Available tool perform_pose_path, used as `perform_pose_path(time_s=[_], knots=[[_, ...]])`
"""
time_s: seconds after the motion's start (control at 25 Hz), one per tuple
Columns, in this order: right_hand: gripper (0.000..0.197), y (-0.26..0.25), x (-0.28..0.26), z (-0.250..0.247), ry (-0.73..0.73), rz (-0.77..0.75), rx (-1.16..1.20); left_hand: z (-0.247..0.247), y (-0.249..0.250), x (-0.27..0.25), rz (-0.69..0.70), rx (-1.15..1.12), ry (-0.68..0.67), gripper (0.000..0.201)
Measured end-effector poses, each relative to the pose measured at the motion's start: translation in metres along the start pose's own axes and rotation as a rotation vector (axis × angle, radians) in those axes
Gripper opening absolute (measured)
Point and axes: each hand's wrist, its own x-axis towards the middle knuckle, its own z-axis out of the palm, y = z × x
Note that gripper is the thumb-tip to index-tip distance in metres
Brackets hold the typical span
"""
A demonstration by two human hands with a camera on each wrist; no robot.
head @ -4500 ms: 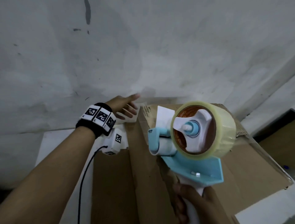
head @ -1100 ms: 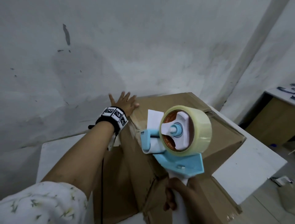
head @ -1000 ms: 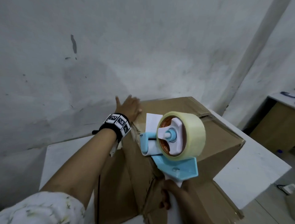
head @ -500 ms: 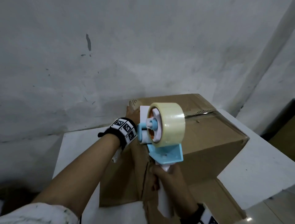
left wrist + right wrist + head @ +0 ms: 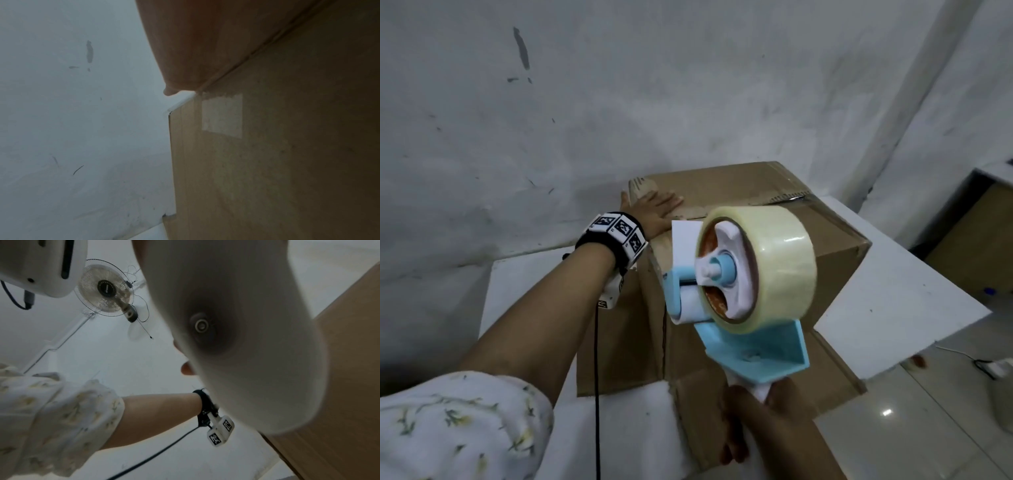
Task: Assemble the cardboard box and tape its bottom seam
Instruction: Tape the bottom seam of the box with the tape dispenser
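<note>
White table (image 5: 900,308) and a scuffed white wall (image 5: 688,85) frame the scene, with tiled floor (image 5: 928,428) at the lower right.

Nearest in the head view, the right hand (image 5: 760,421) wraps its fingers around the white handle of a tape gun (image 5: 753,349), clamped on it; the right wrist view shows that handle (image 5: 236,337) filling the frame, with a fingertip just peeking past its left edge. The gun's blue frame carries a clear tape roll (image 5: 756,270), raised above the near part of the box (image 5: 835,253).

That box sits on the table with flaps spread below its near and left sides, and its closed face is turned up. A strip of tape (image 5: 791,198) lies along the seam toward the far right corner.

Farther off, the left arm, in a floral sleeve (image 5: 455,428) and a tagged wristband (image 5: 616,236), reaches to the box's far left corner. The left hand (image 5: 654,209) lies flat on the upper face, fingers straight and slightly apart. From the left wrist view the palm (image 5: 205,40) presses on the box edge, above a pale tape patch (image 5: 222,115) on the side wall.

A wall fan (image 5: 107,290) shows in the right wrist view.
</note>
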Motion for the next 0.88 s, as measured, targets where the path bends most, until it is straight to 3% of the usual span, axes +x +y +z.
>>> perform_pose_path(time_s=[0.08,0.24,0.36,0.44,0.6,0.8,0.88], knots=[[0.007,0.007,-0.003,-0.004,0.021,0.037,0.041,0.006,-0.004,0.011,-0.019,0.006,0.008,0.062],[0.015,0.008,0.001,-0.004,0.038,0.089,0.081,0.008,0.012,-0.007,-0.031,0.046,0.200,0.057],[0.023,0.009,0.002,-0.007,0.019,0.060,0.121,0.025,0.021,-0.035,0.040,-0.140,0.071,0.053],[0.028,0.014,0.001,-0.009,0.028,0.056,0.107,0.038,0.024,-0.052,0.046,-0.105,0.023,0.059],[0.027,0.019,-0.002,-0.003,0.004,0.028,0.093,0.046,0.024,-0.049,0.017,-0.103,0.096,0.063],[0.047,0.023,-0.018,-0.008,0.014,0.038,0.004,0.049,0.029,-0.046,0.020,-0.160,0.136,0.060],[0.038,0.024,-0.034,-0.012,0.043,-0.005,-0.039,0.051,0.027,-0.042,0.018,-0.155,0.150,0.057]])
